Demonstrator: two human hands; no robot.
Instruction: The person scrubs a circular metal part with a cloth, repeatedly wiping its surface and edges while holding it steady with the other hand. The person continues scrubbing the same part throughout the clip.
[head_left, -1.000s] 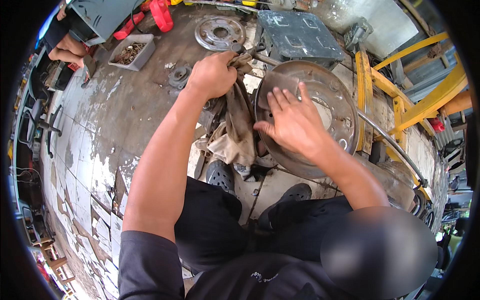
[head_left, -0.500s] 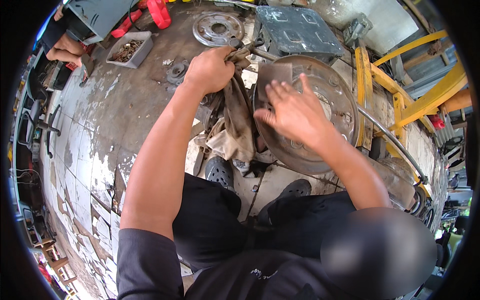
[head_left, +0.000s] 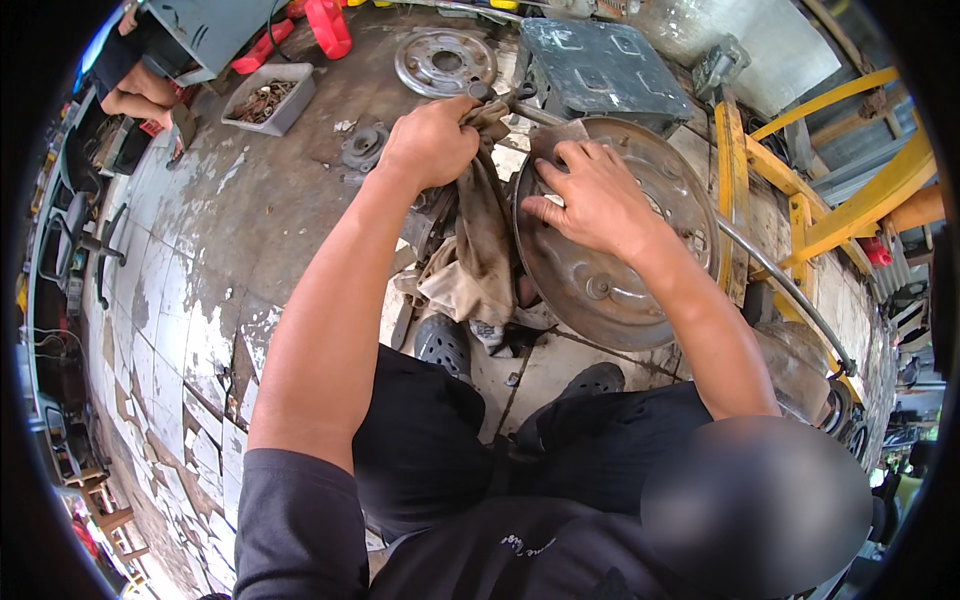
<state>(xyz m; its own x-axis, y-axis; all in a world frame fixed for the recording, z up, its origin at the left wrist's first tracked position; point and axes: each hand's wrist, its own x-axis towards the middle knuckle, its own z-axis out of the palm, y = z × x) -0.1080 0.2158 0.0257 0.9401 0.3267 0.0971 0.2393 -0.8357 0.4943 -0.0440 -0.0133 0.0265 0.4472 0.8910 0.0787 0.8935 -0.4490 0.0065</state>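
My left hand (head_left: 432, 143) is closed around a dirty tan rag (head_left: 478, 250) and the end of a dark metal tool (head_left: 500, 98) near its top. The rag hangs down beside a round, rusty metal backing plate (head_left: 620, 270) that stands on edge in front of me. My right hand (head_left: 590, 195) lies on the upper left face of that plate, fingers bent and pressing at its rim. My feet in dark perforated shoes (head_left: 443, 343) sit just below the plate.
A round metal hub disc (head_left: 445, 62) and a smaller ring part (head_left: 365, 147) lie on the stained concrete floor. A grey tray of rusty parts (head_left: 268, 97) sits far left. A dark metal box (head_left: 590, 70) is behind the plate, yellow steel frames (head_left: 800, 200) at right, another person (head_left: 135, 85) top left.
My right hand has slid from the middle of the plate up to its upper left edge. My left hand has stayed gripped on the rag and tool.
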